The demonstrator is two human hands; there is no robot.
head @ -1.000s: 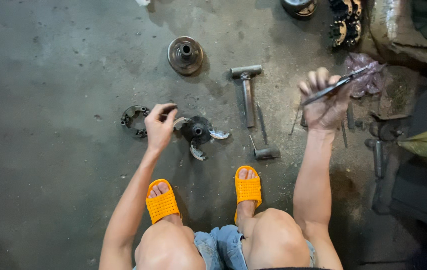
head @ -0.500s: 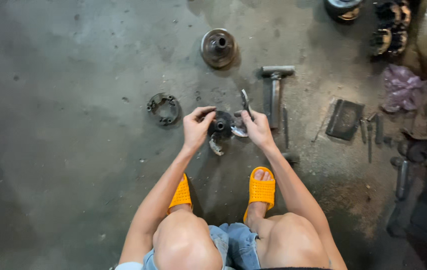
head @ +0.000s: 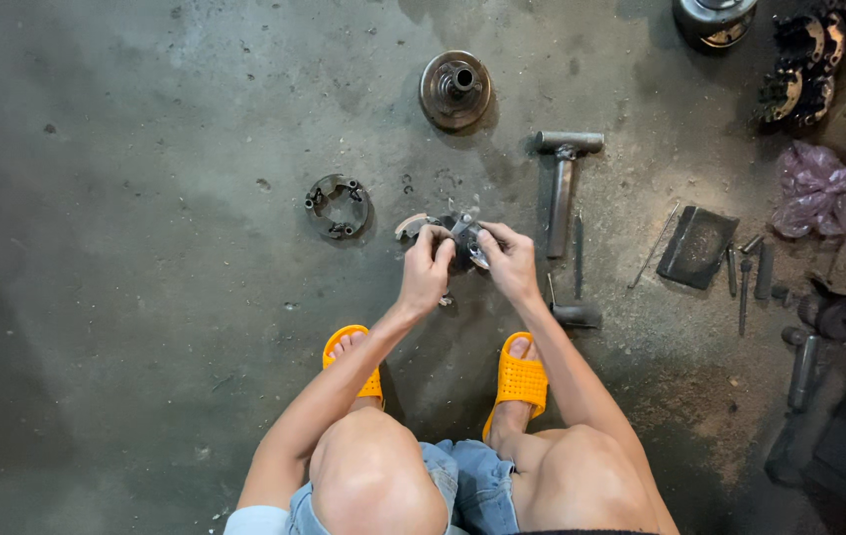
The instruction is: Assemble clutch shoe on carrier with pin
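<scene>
Between the two hands, just above the stained concrete floor (head: 145, 297) and ahead of the orange perforated slippers (head: 517, 381), a dark, greasy metal clutch-like assembly with curved shoe segments (head: 457, 238) is held. It is judged to be heavy for its size, rigid throughout, and probably slick with oil; a secure hold would best be taken on its outer rim or the curved shoes rather than on the small protruding parts near its centre. The left hand (head: 426, 267) is closed on the assembly's left side, with the fingers (head: 433, 241) wrapped over its top edge, beside a pale curved shoe that juts out to the left. The right hand (head: 510, 260) is closed against the right side, its fingers pinched around a small bright metal part at the assembly's edge; whether a tool is gripped there cannot be told.

Further out, a round rusty ring-shaped part with shoes (head: 338, 205) lies to the left, well apart. A round brown drum with a central hub (head: 455, 89) is set beyond. A grey metal T-shaped tool (head: 562, 183) lies just right of the hands, and thin rods with a dark flat plate (head: 697, 246) lie farther right.
</scene>
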